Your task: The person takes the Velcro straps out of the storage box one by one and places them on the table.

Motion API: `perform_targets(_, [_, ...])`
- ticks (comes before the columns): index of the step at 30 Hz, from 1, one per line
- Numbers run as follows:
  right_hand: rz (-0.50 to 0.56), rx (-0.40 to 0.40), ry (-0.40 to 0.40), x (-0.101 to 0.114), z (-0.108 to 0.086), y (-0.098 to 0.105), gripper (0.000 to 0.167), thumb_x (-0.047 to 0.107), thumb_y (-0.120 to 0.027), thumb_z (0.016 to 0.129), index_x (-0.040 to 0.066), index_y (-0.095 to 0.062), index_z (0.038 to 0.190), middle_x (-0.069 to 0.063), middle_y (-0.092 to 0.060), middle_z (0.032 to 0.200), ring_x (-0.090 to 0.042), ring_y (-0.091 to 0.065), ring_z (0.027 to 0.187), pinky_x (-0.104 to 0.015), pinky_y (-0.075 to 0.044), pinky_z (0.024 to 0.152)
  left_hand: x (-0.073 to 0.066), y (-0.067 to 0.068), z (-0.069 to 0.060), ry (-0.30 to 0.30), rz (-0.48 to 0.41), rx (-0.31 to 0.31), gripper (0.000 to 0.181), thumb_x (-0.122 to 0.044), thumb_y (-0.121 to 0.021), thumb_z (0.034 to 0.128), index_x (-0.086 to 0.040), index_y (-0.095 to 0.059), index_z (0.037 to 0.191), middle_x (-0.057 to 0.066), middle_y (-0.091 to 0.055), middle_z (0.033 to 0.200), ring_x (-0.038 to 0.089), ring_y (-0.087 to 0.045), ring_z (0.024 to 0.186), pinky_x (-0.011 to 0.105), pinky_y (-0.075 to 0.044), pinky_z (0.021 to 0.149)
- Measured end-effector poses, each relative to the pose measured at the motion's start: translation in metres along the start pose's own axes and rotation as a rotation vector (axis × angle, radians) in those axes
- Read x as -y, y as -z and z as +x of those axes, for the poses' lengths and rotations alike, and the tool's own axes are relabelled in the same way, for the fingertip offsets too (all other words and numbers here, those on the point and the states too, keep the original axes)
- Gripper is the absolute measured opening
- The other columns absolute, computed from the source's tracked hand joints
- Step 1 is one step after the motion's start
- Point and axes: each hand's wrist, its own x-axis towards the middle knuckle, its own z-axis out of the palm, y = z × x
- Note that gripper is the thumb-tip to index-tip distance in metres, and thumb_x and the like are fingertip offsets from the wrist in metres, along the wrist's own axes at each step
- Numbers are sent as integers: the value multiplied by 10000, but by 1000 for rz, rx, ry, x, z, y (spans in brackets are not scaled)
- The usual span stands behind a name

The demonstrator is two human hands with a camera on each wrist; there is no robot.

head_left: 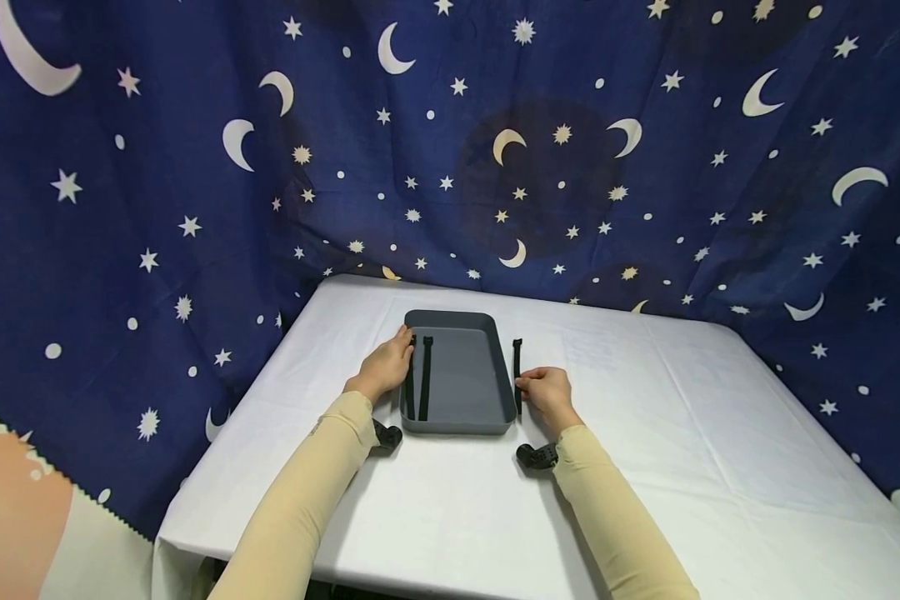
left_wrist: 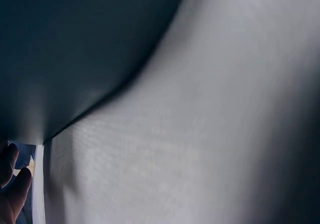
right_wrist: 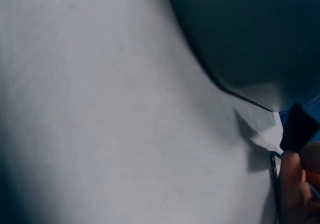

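A shallow grey tray (head_left: 461,375) lies on the white-covered table. Inside it, two narrow black straps (head_left: 426,379) with wider top ends lie lengthwise near the left wall. My left hand (head_left: 385,364) holds the tray's left rim, its fingertips close to the upper end of the outer strap; in the left wrist view only some fingers (left_wrist: 17,194) show at the edge. Just outside the tray's right wall, my right hand (head_left: 549,390) pinches a third black strap (head_left: 517,354) between thumb and fingers. One dark end of that strap (right_wrist: 300,128) sticks out beyond the fingertips in the right wrist view.
White cloth covers the table (head_left: 720,450), which extends widely to the right. A dark blue curtain (head_left: 435,150) with moons and stars hangs behind and at the sides. Black wrist cameras (head_left: 536,456) jut inward from both sleeves, low over the cloth.
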Motion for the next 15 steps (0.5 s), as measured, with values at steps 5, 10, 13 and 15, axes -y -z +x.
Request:
perform_targets(5, [-46, -18, 16, -1, -1, -1, 184, 38, -712, 889, -92, -724, 1020, -6, -669, 717, -12, -572, 528, -169, -461, 489, 1, -2, 1, 3, 7, -3, 510, -221, -350, 1104, -6, -302, 1564, 126, -216, 1665, 264, -248, 1536, 431, -254, 1262])
perform_targets(10, [-54, -29, 24, -2, -1, -2, 177, 30, -716, 882, -85, -728, 1016, -57, -698, 781, -11, -578, 528, -149, -478, 501, 1, -2, 2, 1, 8, -1, 512, -228, -347, 1104, -11, -300, 1566, 129, -217, 1666, 265, -250, 1534, 432, -252, 1262])
perform_targets(13, [-73, -34, 31, -2, -2, -3, 171, 31, -714, 885, -76, -733, 1017, -116, -724, 846, -22, -587, 542, -154, -480, 507, 1, -2, 2, -1, 6, 0, 513, -227, -351, 1103, -11, -302, 1565, 132, -220, 1664, 273, -255, 1532, 436, -254, 1261])
perform_targets(15, [-91, -39, 41, -1, -4, -3, 167, 33, -715, 881, -71, -736, 1010, -146, -736, 875, -29, -594, 548, -157, -476, 508, 1, -1, 2, -2, 8, 1, 513, -226, -350, 1103, -9, -301, 1565, 135, -221, 1663, 278, -257, 1532, 437, -253, 1261])
